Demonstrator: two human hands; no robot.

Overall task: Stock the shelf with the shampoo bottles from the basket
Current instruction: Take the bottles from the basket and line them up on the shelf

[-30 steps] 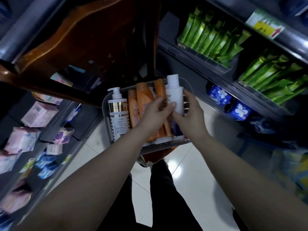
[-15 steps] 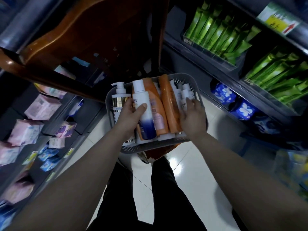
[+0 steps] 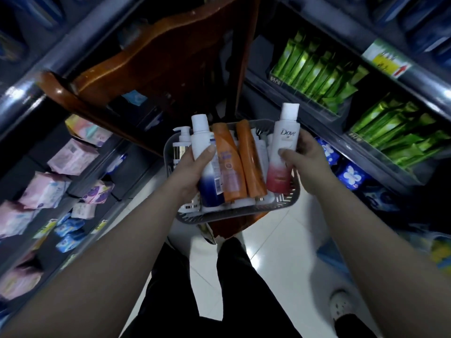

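A narrow shop aisle with a white tiled floor is running between shelves. Pink packs are sitting at 9 o'clock, green sachets at 2 o'clock and blue floral packs at 3 o'clock. A wooden chair is filling 11 to 12 o'clock.

The grey basket is sitting at frame centre; what's under it is unclear. The left hand is gripping a white-and-blue shampoo bottle, fingers wrapped round its middle, over the basket's 9 o'clock side. The right hand is holding a Dove bottle, white fading to pink, cap up, thumb across the front, over the basket's 3 o'clock edge.

Two orange bottles are lying side by side in the basket between the hands. A white pump bottle is lying behind the left hand at the basket's 10 o'clock. More white bottles beneath are mostly hidden.
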